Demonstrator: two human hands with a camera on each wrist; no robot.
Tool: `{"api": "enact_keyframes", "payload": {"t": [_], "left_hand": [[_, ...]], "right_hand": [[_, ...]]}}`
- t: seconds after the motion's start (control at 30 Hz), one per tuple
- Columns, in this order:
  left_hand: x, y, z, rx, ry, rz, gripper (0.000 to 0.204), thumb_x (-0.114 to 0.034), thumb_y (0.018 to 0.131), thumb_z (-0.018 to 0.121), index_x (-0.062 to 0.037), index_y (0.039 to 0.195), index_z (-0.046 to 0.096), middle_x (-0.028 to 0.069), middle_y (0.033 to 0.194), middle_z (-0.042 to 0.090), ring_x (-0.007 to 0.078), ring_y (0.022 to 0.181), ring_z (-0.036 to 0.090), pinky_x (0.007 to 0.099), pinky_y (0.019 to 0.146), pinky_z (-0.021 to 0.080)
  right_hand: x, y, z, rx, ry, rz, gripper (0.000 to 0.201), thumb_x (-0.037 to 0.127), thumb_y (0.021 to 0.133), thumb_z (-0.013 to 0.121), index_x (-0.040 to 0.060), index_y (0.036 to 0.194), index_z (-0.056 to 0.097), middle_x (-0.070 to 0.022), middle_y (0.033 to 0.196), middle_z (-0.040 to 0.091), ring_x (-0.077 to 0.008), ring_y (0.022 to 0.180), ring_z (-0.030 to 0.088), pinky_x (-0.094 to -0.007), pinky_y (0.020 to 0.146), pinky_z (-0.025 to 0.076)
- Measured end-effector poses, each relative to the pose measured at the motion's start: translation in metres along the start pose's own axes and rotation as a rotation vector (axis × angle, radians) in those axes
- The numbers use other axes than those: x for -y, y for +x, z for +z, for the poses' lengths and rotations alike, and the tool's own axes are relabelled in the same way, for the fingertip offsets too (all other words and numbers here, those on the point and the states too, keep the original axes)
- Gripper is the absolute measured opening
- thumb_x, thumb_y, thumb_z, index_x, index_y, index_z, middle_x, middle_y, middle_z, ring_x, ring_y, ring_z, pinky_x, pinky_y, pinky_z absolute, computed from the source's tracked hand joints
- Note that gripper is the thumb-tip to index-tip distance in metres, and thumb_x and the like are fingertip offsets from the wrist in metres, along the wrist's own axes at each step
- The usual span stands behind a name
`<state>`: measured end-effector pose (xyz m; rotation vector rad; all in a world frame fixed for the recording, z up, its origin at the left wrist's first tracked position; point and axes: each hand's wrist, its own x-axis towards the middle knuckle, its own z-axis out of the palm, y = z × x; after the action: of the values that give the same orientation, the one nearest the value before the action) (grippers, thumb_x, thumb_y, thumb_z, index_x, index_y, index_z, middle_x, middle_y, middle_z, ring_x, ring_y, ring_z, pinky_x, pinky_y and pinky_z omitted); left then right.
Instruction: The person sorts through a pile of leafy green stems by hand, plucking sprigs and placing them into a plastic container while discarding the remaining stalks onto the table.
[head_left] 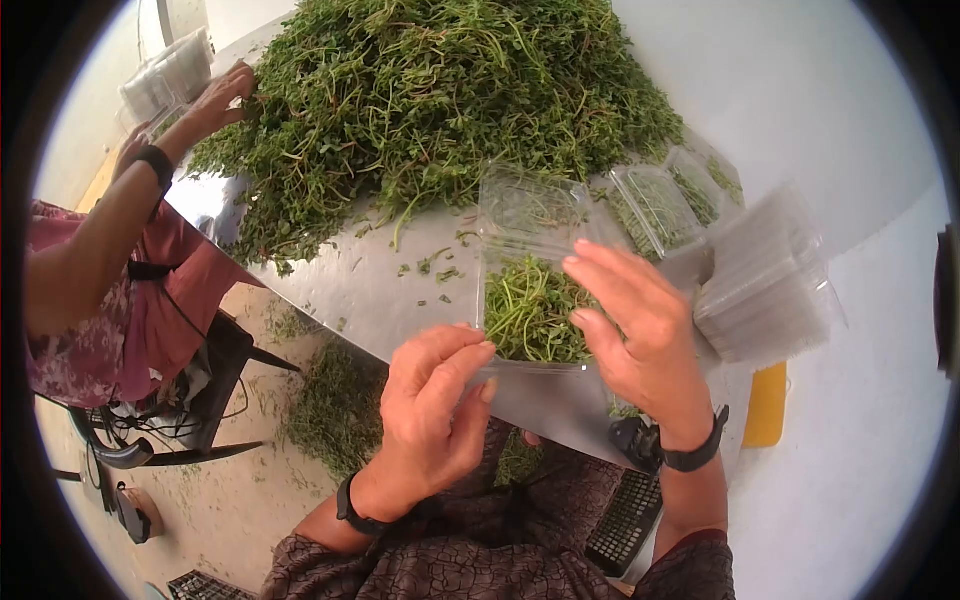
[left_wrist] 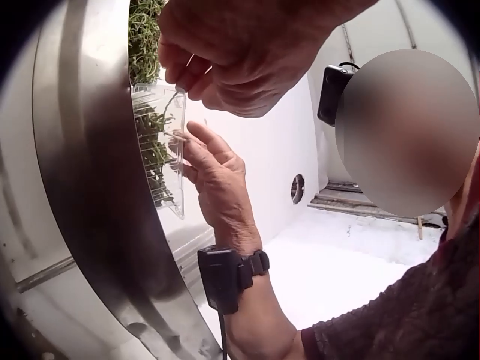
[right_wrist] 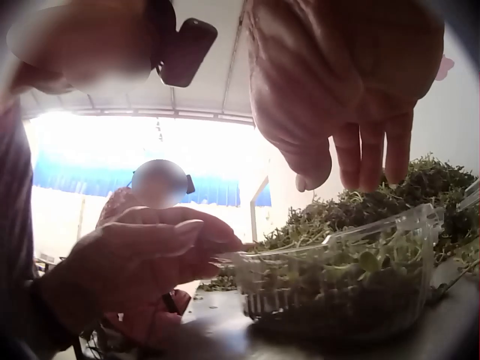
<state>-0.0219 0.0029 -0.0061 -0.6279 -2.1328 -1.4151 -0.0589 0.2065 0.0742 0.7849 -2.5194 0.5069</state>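
A clear clamshell box filled with green sprigs [head_left: 535, 318] sits at the table edge, its lid [head_left: 532, 205] raised at the far side. My left hand [head_left: 435, 415] pinches the box's near left corner with curled fingers, also seen in the right wrist view, the left hand [right_wrist: 139, 259] against the rim of the box [right_wrist: 337, 281]. Over the right side of the box my right hand [head_left: 645, 335] has its fingers extended. The left wrist view shows the right hand [left_wrist: 221, 184] beside the box wall [left_wrist: 174, 176]; whether it touches is unclear.
A large heap of greens [head_left: 440, 100] covers the far part of the metal table [head_left: 375, 290]. To the right stand filled boxes [head_left: 655, 210] and a stack of empty clear boxes [head_left: 765, 285]. Another person [head_left: 110, 280] sits at left, reaching to the heap.
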Motion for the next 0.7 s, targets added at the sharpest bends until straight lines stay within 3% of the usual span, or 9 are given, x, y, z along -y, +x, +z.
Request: {"api": "enact_keyframes", "payload": {"t": [0.27,0.53,0.7], "left_hand": [[-0.005,0.002,0.002,0.036,0.123,0.107,0.037,0.004,0.069,0.067,-0.0006,0.106,0.063,0.0141,0.112,0.064,0.0315,0.099,0.061,0.0402,0.088,0.045],[-0.008,0.010,0.007,0.119,0.211,0.199,0.040,-0.002,0.067,0.073,-0.0031,0.105,0.063,0.0108,0.115,0.062,0.0254,0.099,0.061,0.0469,0.098,0.038],[-0.001,0.011,0.010,0.063,0.103,0.198,0.038,0.003,0.067,0.070,-0.0003,0.105,0.063,0.0168,0.116,0.061,0.0299,0.099,0.061,0.0463,0.093,0.043]], "right_hand": [[0.004,-0.011,0.012,0.131,0.129,-0.006,0.036,0.008,0.082,0.068,-0.0022,0.116,0.060,-0.0189,0.111,0.065,-0.0362,0.111,0.059,-0.0465,0.098,0.045],[-0.002,-0.004,0.029,0.207,0.223,-0.028,0.031,0.008,0.088,0.061,-0.0032,0.117,0.057,-0.0213,0.110,0.063,-0.0384,0.113,0.056,-0.0511,0.101,0.040],[-0.004,-0.003,0.027,0.252,0.280,0.041,0.032,0.008,0.088,0.060,-0.0036,0.117,0.057,-0.0217,0.112,0.063,-0.0382,0.115,0.055,-0.0502,0.103,0.038]]}}
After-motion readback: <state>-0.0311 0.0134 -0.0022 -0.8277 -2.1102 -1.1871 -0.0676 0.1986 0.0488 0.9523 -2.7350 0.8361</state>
